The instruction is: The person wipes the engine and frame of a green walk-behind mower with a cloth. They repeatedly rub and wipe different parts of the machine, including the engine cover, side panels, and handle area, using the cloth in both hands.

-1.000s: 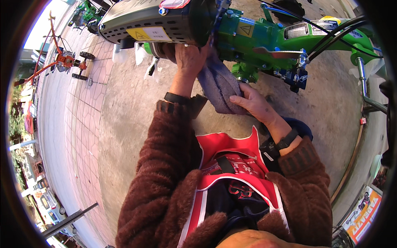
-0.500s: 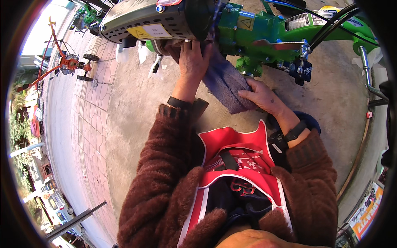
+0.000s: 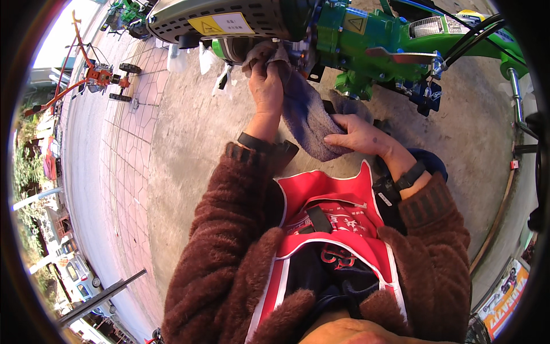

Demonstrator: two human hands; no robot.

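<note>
Cloth (image 3: 309,118), grey and folded, slants across the middle of the view. From left, an orange machine (image 3: 101,78) stands well apart; then comes a dark cover (image 3: 226,22) with slots, and below it the left hand (image 3: 267,94), which seems to grip the cloth's upper end, its fingertips being hidden. The right hand (image 3: 360,135) pinches the lower end between thumb and fingers, near a green machine (image 3: 366,49).

Head-worn, left fisheye of a side-by-side pair; facing steeply down past red apron (image 3: 332,184), near to left hand (image 3: 267,94) and right hand (image 3: 360,135); covering concrete floor (image 3: 189,143) out to paving (image 3: 129,155) along its left edge; bending straight lines toward rim.
</note>
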